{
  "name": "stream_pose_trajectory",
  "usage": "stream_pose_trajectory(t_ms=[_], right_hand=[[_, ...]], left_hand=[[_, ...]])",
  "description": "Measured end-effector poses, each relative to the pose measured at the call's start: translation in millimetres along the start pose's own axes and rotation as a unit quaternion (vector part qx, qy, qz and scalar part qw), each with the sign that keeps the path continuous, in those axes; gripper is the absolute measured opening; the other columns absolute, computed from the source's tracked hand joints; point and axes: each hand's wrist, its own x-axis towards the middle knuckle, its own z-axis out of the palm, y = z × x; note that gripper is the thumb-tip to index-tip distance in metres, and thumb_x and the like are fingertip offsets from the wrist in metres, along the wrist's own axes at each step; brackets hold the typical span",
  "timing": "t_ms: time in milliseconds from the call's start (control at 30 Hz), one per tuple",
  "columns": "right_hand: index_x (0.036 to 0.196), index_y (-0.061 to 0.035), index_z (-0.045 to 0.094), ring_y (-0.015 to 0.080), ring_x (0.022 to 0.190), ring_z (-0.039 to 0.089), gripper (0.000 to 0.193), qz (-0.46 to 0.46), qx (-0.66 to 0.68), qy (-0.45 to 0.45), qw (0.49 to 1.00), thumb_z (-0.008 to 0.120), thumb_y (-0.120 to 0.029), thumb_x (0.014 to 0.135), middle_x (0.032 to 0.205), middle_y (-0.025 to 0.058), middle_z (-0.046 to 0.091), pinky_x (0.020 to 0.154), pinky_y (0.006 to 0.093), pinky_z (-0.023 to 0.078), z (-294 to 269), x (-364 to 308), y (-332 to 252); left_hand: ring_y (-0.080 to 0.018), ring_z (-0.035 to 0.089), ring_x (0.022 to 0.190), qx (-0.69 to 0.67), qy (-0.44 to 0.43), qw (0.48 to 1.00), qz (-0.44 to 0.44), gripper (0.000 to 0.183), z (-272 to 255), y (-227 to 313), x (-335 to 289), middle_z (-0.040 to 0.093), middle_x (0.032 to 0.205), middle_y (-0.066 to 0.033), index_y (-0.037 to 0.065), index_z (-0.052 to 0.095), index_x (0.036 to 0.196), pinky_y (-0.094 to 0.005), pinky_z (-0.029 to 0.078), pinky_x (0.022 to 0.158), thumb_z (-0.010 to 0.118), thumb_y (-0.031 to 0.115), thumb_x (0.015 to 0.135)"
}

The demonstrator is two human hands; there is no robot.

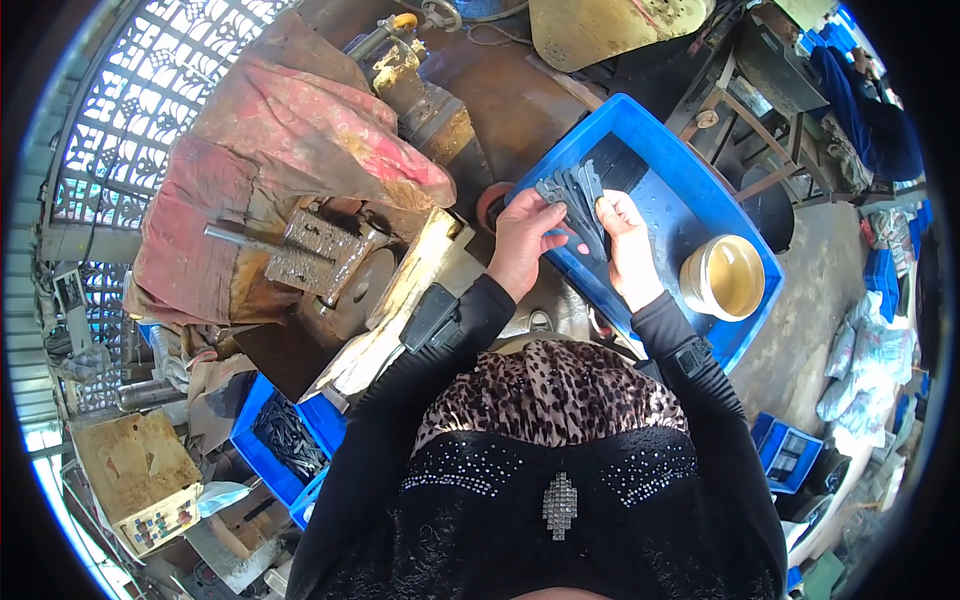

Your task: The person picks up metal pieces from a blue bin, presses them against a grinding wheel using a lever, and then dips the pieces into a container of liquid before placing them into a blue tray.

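A fanned bunch of thin, dark grey metal blanks, shaped like blades point(574, 200), is gripped between both hands above the near left side of a large blue plastic tray point(690, 185). My left hand point(520, 240) pinches the bunch from its left side, thumb on top. On the other side, my right hand point(630, 245) closes round the right-hand pieces. Behind the bunch, more dark flat pieces point(622, 166) lie at the tray's far left end. A round, pale tub point(722, 278) of cloudy brownish liquid stands inside the tray, right of my right hand.
To the left stands a grimy machine point(320, 255) with a metal shaft, partly draped with a stained red cloth point(300, 130). Below it, a blue bin point(285, 430) holds several dark metal pieces. A wooden-framed stand point(755, 130) is beyond the tray; another person point(870, 110) is at far right.
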Motion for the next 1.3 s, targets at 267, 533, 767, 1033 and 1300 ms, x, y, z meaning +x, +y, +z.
stream_pose_trajectory(t_ms=[267,533,767,1033,1300], right_hand=[[0.11,-0.0084,0.057,0.0099,0.073,0.063,0.015,0.004,-0.007,-0.007,1.0,0.051,-0.019,0.101,0.092,0.0025,0.065,0.057,0.024,0.053,7.2,-2.1,-1.3],[0.106,-0.0065,0.057,0.0087,0.074,0.061,0.01,0.03,0.028,-0.042,0.998,0.051,-0.012,0.1,0.092,0.0035,0.064,0.06,0.0223,0.052,3.5,0.4,2.5],[0.102,-0.0068,0.058,0.007,0.068,0.059,0.006,0.01,-0.047,-0.011,0.999,0.056,-0.01,0.098,0.086,0.0015,0.064,0.06,0.0199,0.049,-1.0,5.4,8.4],[0.123,-0.0042,0.06,0.0048,0.071,0.058,0.026,-0.045,-0.131,-0.015,0.99,0.057,-0.008,0.097,0.093,0.0009,0.067,0.058,0.0177,0.044,-3.6,4.3,1.7],[0.126,-0.0006,0.06,0.0043,0.08,0.058,0.03,-0.075,-0.169,-0.007,0.983,0.056,-0.008,0.097,0.098,0.0016,0.066,0.067,0.0168,0.046,-2.4,9.4,15.2]], left_hand=[[-0.0085,0.062,0.073,0.057,0.044,0.997,0.012,0.02,9.0,4.2,-1.4,0.065,0.093,0.0002,0.007,0.061,0.109,-0.021,0.049,0.063,0.062,0.006,0.09],[-0.01,0.063,0.076,0.035,0.076,0.996,0.001,0.021,5.7,-2.9,4.2,0.065,0.093,-0.0009,0.006,0.06,0.11,-0.0236,0.052,0.067,0.062,0.004,0.089],[-0.0111,0.063,0.083,0.014,0.069,0.998,-0.004,0.022,4.9,-5.2,1.0,0.064,0.096,-0.0021,0.006,0.059,0.112,-0.0263,0.053,0.072,0.062,0.006,0.091],[-0.0107,0.061,0.093,-0.065,0.033,0.997,-0.013,0.027,-17.9,-12.7,4.6,0.063,0.101,-0.0017,0.006,0.056,0.122,-0.0313,0.051,0.085,0.059,0.008,0.095],[-0.009,0.059,0.085,-0.071,0.055,0.996,0.012,0.032,4.9,-16.6,1.8,0.062,0.1,-0.0014,0.007,0.056,0.128,-0.0286,0.052,0.078,0.058,0.007,0.096]])
